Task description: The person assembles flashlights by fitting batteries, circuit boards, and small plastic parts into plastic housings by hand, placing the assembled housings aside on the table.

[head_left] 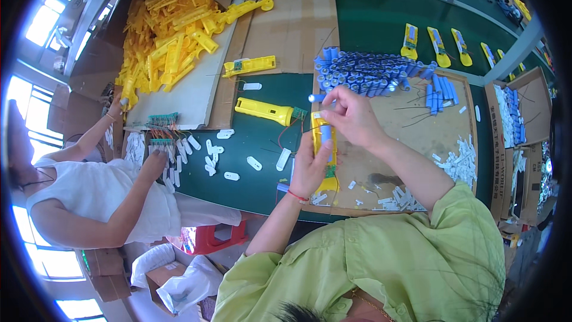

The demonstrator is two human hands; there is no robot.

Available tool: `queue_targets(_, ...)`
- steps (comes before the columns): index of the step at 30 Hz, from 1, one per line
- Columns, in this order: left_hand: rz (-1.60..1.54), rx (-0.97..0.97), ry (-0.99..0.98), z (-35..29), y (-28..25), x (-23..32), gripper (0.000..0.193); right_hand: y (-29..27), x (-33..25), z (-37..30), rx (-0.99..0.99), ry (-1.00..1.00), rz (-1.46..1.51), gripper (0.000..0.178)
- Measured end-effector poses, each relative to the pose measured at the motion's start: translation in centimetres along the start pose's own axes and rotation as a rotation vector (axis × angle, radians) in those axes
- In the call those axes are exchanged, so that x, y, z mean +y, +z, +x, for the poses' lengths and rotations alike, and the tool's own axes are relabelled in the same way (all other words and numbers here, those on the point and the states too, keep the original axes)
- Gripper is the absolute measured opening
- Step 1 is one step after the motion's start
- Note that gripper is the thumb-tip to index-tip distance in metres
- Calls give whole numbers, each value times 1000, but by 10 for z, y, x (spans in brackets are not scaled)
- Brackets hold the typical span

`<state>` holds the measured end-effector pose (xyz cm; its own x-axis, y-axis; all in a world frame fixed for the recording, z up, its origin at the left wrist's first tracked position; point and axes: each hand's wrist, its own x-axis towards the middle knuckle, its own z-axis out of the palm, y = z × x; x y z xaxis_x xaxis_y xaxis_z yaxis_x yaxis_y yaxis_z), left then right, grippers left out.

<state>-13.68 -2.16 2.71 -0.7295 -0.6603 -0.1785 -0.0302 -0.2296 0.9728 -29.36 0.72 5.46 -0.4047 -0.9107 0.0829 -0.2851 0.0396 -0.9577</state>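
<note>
My left hand (311, 166) is wrapped round a yellow plastic housing (329, 185), with its thumb across a blue battery cell (325, 133) lying inside. A green circuit board (330, 171) shows near the housing's lower end. My right hand (354, 118) is over the upper end, thumb and forefinger pinched together; what is between them is too small to tell. Just left of these fingers lies a loose blue cell (316, 98). Left of my hands rests another yellow housing (265, 110), wired by a red lead to a small white part (283, 159).
Blue cells (363, 71) stand packed behind my hands on a brown board (405, 137), with white pieces (457, 161) at its right. Yellow housings (173, 30) are heaped at the far left. A co-worker (101, 197) sits left, handling wired green boards (162, 142).
</note>
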Motion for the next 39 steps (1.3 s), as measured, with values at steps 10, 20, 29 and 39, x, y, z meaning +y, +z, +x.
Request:
queue_targets(10,-128,182,139,51,-40,42,24,15,4,9,-443,199,0,21)
queue_targets(20,1258,317,416,188,-202,77,49,-76,16,142,20,257,-243,26)
queue_targets(29,1776,-261,-205,239,-226,108,57,-168,140,190,30,467,-628,32)
queue_targets(39,-21,121,70,95,-178,117,41,33,-45,145,-403,-420,-502,80)
